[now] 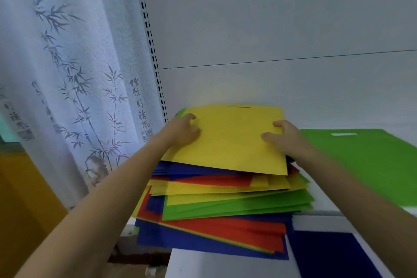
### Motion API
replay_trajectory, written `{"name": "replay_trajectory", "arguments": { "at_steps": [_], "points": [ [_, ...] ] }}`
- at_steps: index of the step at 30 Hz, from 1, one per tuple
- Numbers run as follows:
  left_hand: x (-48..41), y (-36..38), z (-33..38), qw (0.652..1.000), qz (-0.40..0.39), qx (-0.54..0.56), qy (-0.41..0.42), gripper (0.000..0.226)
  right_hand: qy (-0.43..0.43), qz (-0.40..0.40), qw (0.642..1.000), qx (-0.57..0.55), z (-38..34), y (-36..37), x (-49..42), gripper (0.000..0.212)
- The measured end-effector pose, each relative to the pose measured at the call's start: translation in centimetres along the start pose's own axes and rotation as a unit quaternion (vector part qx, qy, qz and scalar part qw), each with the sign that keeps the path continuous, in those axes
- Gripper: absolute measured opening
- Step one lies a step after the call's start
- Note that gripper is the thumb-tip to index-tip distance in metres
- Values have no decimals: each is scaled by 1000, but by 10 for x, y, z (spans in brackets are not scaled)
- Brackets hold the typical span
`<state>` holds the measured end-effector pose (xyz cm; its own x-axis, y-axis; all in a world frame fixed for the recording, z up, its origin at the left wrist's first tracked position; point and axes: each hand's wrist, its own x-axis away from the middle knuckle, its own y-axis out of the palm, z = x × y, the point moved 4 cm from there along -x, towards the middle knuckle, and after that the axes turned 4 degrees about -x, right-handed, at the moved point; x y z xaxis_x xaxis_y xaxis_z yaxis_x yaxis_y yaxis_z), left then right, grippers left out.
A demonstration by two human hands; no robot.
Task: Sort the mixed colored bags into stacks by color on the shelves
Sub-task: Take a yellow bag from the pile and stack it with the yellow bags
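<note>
One flat yellow bag (228,140) tops the multicoloured stack (214,210).

1. A white curtain (67,74) printed with grey bamboo and calligraphy hangs to the left of the left hand (182,130).
2. A white upright (153,52) with a row of dark slots rises just behind that hand.
3. Beyond the right hand (284,137) stands a pale grey back panel (282,18) with one thin level seam.
4. Brown wood (22,187) shows low down, far left of the left hand.
</note>
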<state>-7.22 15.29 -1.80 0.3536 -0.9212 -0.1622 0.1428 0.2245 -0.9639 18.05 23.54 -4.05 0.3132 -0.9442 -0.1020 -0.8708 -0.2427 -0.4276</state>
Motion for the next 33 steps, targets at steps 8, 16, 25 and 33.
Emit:
{"name": "replay_trajectory", "arguments": {
  "at_steps": [8, 16, 25, 33],
  "points": [
    [4, -4, -7, 992, 48, 116, -6, 51, 37, 15, 999, -8, 6, -20, 6, 61],
    [4, 0, -5, 987, 20, 161, -12, 48, 35, 32, 999, 27, -5, -14, -3, 56],
    [-9, -10, -13, 957, 14, 277, -86, 56, 63, 10, 998, 6, -5, -21, -8, 59],
    [-16, -5, 8, 944, 10, 313, -99, 52, 98, 17, 995, 6, 3, -28, 4, 60]
  ]
}}
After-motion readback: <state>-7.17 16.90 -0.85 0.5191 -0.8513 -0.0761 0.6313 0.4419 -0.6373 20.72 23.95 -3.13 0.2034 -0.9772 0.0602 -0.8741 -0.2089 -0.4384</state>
